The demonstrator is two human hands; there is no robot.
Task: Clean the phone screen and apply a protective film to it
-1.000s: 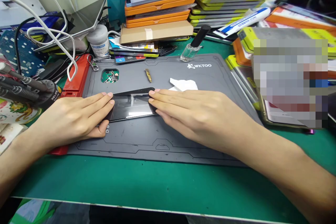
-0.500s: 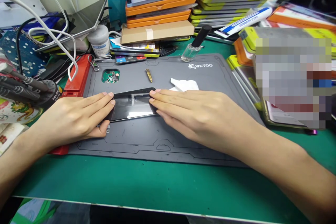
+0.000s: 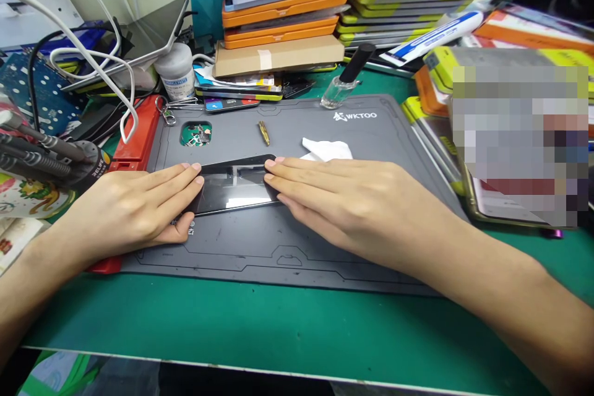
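A black phone (image 3: 232, 189) lies flat, glossy side up, on the grey work mat (image 3: 278, 241). My left hand (image 3: 134, 210) rests on its left end, fingers stretched flat over the glass and thumb against the near edge. My right hand (image 3: 352, 198) lies on the right end, fingers straight and together, pressing down flat. Only the middle strip of the phone shows between my fingertips. Neither hand is curled round anything.
On the mat behind the phone lie a white wipe (image 3: 327, 150), a small brass bit (image 3: 263, 132) and a round dish of small parts (image 3: 195, 134). A glass bottle with a black cap (image 3: 341, 86) stands at the back. Stacked boxes (image 3: 288, 6), cables and tools crowd the edges.
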